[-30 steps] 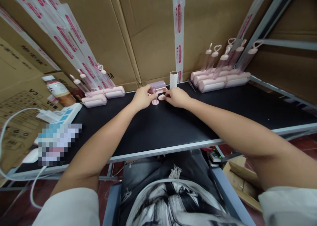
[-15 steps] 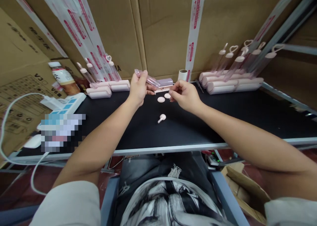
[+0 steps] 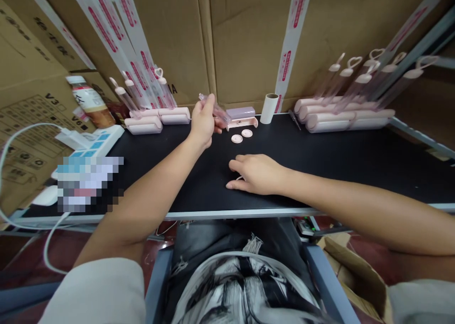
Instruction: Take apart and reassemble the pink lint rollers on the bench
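My left hand (image 3: 204,122) is closed around a clear pinkish tube (image 3: 222,115), held tilted above the back of the black table. Lower and to the right, my right hand (image 3: 258,175) is palm down at the table surface, fingers curled over a small pale pink cap (image 3: 240,178). Only a thin edge of that cap shows between thumb and forefinger; the rest is hidden. Two pale pink discs (image 3: 237,139) lie between the hands. Behind them are a pink curved holder piece (image 3: 245,122) and a lilac block-like part (image 3: 241,112).
A white cylinder (image 3: 269,109) stands at the back beside a thin dark tool (image 3: 295,120). Pink bases with clear tubes and heart-topped caps stand at right (image 3: 350,121) and left (image 3: 144,126). Far left are a bottle (image 3: 90,101) and a white power strip (image 3: 101,146) with cable.
My right hand has moved from beside the discs down toward the table's front edge, onto the small cap. My left hand still holds the tube. The view has shifted slightly.
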Available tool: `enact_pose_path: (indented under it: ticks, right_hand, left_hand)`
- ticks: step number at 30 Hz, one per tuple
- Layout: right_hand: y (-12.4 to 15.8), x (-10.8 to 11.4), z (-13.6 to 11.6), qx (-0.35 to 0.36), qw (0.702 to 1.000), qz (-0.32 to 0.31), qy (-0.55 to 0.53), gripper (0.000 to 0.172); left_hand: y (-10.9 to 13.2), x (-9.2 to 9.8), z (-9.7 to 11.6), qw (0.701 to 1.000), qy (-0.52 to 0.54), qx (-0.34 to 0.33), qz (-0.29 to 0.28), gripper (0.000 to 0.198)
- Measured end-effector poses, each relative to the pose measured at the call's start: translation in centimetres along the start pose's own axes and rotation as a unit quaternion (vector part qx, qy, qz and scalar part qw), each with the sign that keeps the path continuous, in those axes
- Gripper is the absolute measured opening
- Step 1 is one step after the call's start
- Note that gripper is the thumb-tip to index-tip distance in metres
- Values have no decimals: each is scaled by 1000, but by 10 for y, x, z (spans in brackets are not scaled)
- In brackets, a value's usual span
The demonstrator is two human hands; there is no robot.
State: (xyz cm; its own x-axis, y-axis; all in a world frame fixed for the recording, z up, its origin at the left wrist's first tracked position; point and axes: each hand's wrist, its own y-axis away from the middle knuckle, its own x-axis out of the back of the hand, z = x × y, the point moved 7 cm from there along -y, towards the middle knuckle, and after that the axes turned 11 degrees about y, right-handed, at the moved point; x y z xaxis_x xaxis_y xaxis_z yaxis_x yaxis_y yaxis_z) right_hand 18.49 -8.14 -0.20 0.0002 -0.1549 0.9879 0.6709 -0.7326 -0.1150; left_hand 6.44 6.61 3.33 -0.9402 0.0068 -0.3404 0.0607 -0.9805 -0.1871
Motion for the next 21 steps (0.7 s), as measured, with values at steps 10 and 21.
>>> enact_pose_path:
  ticks: [10,21]
  right_hand:
    - [-9,3,59,-56,945,209,-245,19]
    - [-5,12,84,-126,789,295,-523,73]
  left_hand:
    - [9,-8,-3,1000,10,15,2,42]
    - [32,-26,0,998,-15,-20,-60,53]
